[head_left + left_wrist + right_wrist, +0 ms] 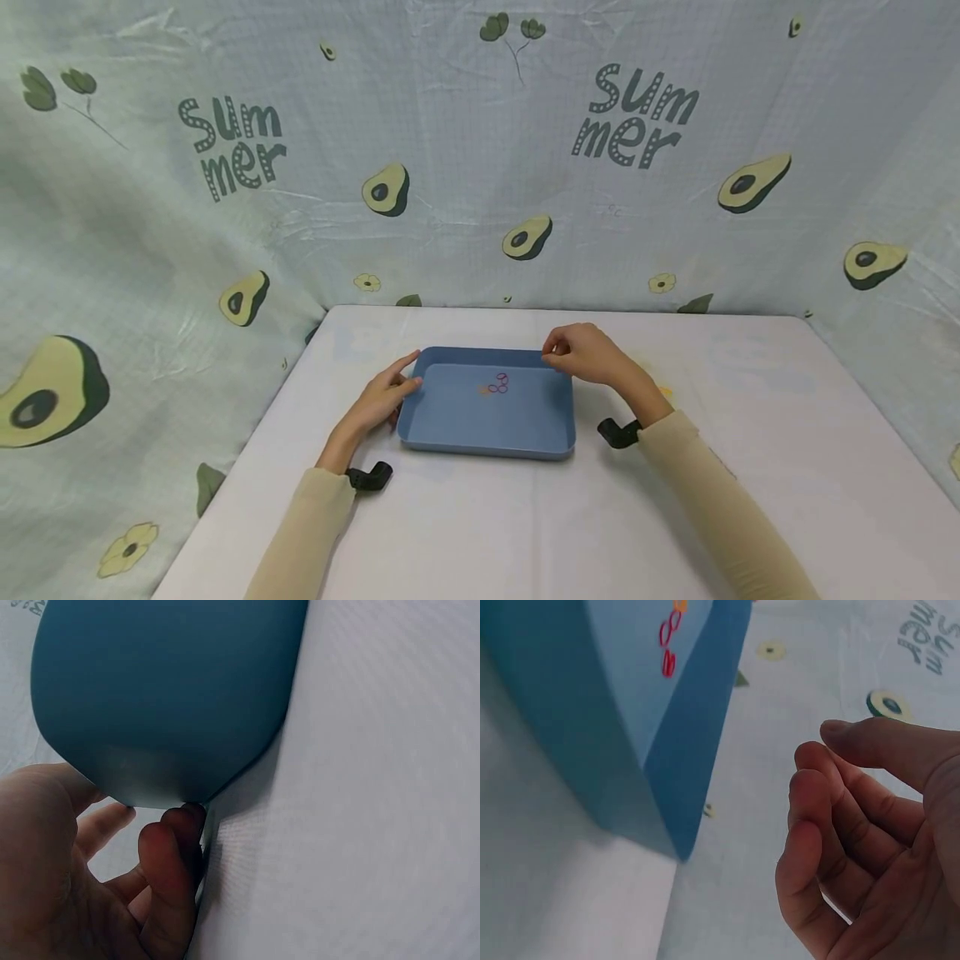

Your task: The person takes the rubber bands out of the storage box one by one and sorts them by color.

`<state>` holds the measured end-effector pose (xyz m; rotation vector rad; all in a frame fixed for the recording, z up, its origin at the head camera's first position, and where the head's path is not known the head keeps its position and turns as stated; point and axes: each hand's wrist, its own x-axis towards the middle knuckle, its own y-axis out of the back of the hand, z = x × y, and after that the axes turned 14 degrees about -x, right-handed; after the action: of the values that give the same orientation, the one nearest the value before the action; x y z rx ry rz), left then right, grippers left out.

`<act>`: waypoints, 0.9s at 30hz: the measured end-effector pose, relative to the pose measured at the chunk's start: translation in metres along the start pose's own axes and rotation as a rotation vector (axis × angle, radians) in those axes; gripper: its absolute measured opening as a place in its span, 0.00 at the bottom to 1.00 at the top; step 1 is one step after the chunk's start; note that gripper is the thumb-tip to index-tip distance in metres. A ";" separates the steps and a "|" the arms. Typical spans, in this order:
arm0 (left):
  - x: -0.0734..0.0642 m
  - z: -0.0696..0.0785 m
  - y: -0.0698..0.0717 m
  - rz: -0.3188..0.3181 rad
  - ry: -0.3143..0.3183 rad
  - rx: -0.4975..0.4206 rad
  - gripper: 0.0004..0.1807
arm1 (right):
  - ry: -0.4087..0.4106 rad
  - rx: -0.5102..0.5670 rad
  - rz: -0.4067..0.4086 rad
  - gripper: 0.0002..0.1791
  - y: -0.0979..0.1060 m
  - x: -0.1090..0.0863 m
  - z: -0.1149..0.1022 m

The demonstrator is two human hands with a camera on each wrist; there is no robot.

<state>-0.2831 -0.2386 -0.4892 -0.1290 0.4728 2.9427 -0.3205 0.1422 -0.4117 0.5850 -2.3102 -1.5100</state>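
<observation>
A blue rectangular tray lies on the white table. Three small red-pink rings and an orange one lie together inside it. My left hand grips the tray's left side; in the left wrist view its thumb reaches over the rim and its curled fingers bear on the outer wall low down. Raised by the tray's back right corner, my right hand has its thumb and forefinger brought close together and the other fingers curled. Nothing shows between those fingertips.
Small yellow bits lie on the table to the right, partly hidden by the right forearm. A printed cloth hangs behind the table's back edge. Black wrist cameras sit on both wrists.
</observation>
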 end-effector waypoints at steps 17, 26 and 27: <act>-0.003 0.003 0.000 -0.010 -0.005 -0.016 0.35 | 0.178 -0.032 -0.144 0.06 -0.043 0.055 -0.040; -0.002 0.002 0.000 -0.001 -0.003 -0.020 0.35 | 0.158 -0.071 -0.170 0.05 -0.059 0.069 -0.046; -0.001 0.002 0.000 -0.001 -0.003 -0.021 0.35 | 0.152 -0.077 -0.172 0.05 -0.060 0.070 -0.047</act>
<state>-0.2820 -0.2381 -0.4877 -0.1270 0.4415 2.9469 -0.3491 0.0490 -0.4460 0.8656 -2.1242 -1.5625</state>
